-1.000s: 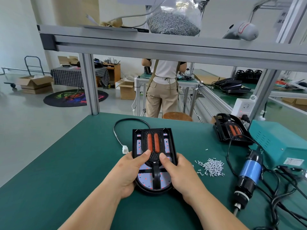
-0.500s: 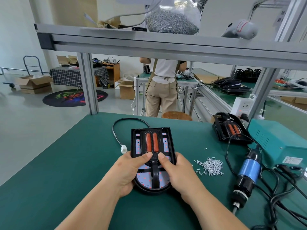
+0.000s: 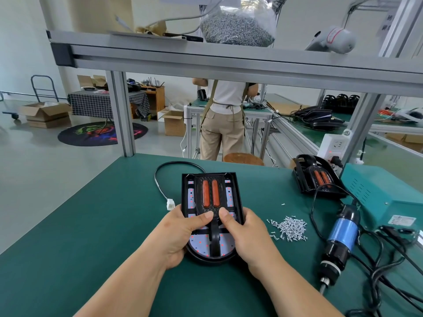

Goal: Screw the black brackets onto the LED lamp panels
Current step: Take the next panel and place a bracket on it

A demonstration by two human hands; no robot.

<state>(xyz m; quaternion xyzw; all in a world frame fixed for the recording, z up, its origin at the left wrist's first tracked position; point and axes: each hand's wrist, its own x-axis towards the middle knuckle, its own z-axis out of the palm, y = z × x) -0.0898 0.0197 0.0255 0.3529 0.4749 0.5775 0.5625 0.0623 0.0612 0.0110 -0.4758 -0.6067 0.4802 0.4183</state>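
An LED lamp panel (image 3: 191, 197) in a black housing lies flat on the green table (image 3: 91, 225), with two orange strips at its far end. A black bracket (image 3: 214, 239) lies along its middle. My left hand (image 3: 177, 234) grips the panel's left side, thumb pressing the bracket's upper part. My right hand (image 3: 248, 234) grips the right side, its thumb pressed down beside the left thumb. A pile of small silver screws (image 3: 289, 228) lies to the right. A blue and black electric screwdriver (image 3: 340, 239) lies further right.
A second lamp panel (image 3: 317, 179) sits at the back right, by a teal box (image 3: 384, 193). Black cables (image 3: 389, 259) tangle at the right edge. The panel's cable with a white plug (image 3: 171, 204) loops to the left. A person stands beyond the table. An aluminium shelf runs overhead.
Both thumbs have slid closer together on the bracket. The panel stays in the same place.
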